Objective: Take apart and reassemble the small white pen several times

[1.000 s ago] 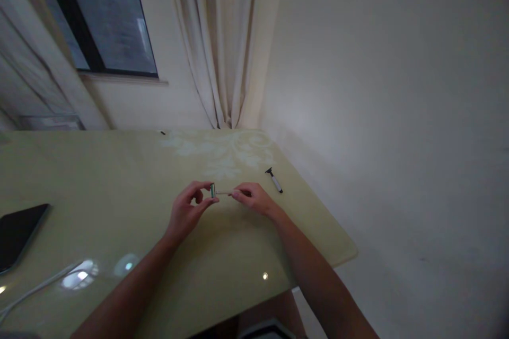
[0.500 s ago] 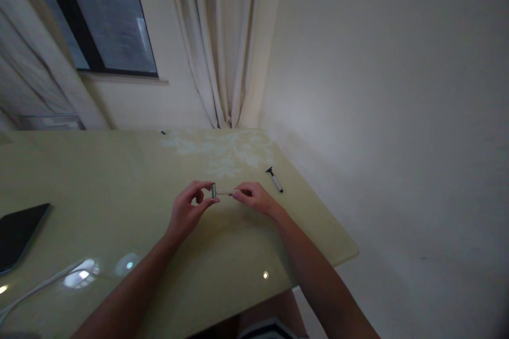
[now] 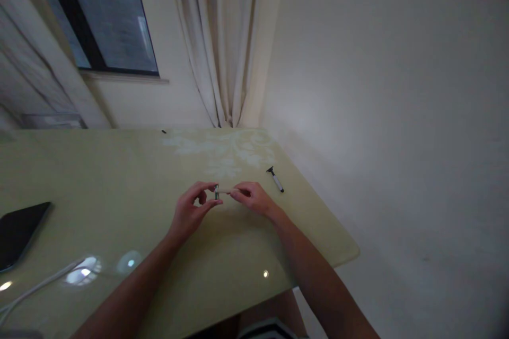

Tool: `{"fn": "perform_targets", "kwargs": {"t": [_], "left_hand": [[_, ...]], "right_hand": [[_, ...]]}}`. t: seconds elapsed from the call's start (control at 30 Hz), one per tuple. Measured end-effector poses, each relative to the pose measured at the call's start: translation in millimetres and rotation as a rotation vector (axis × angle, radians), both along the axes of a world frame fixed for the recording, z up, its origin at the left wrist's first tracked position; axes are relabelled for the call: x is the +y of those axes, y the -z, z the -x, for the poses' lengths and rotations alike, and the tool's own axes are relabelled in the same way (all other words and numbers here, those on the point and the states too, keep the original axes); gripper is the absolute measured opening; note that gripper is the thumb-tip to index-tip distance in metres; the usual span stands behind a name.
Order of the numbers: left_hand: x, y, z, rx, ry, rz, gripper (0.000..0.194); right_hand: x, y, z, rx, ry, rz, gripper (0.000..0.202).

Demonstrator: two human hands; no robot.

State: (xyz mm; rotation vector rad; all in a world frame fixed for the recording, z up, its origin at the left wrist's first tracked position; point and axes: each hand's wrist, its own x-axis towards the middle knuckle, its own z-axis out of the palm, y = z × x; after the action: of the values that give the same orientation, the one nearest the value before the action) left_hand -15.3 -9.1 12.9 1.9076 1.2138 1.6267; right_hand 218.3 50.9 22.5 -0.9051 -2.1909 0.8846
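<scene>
Above the table, my left hand (image 3: 193, 208) pinches the top and bottom ends of a small, dark and greenish razor head (image 3: 217, 192) between thumb and fingers. My right hand (image 3: 253, 197) grips the far end of a thin, pale handle (image 3: 225, 191), which points left and meets the razor head; whether the two are joined is too small to tell. Beyond my right hand, a second razor (image 3: 277, 180) with a black head and a grey handle lies on the table.
The glossy yellow-green table (image 3: 119, 180) has its right edge near the wall. A dark flat device (image 3: 22, 233) lies at the left, with a white cable (image 3: 43, 282) in front of it. A tiny black piece (image 3: 164, 131) sits at the back edge.
The razor head has turned slightly and moved a little to the right with my left hand. My right hand has barely moved and keeps its grip.
</scene>
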Motion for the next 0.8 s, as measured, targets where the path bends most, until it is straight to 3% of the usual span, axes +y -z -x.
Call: {"fn": "perform_targets", "kwargs": {"t": [0.63,0.8], "left_hand": [[-0.5,0.1,-0.3,0.010,0.017,0.024,0.032],[-0.1,1.0,-0.5,0.012,0.024,0.016,0.033]], "right_hand": [[0.1,-4.5,-2.3,-0.009,0.070,0.030,0.058],[-0.3,-3.8,-1.6,0.011,0.031,0.039,0.055]]}}
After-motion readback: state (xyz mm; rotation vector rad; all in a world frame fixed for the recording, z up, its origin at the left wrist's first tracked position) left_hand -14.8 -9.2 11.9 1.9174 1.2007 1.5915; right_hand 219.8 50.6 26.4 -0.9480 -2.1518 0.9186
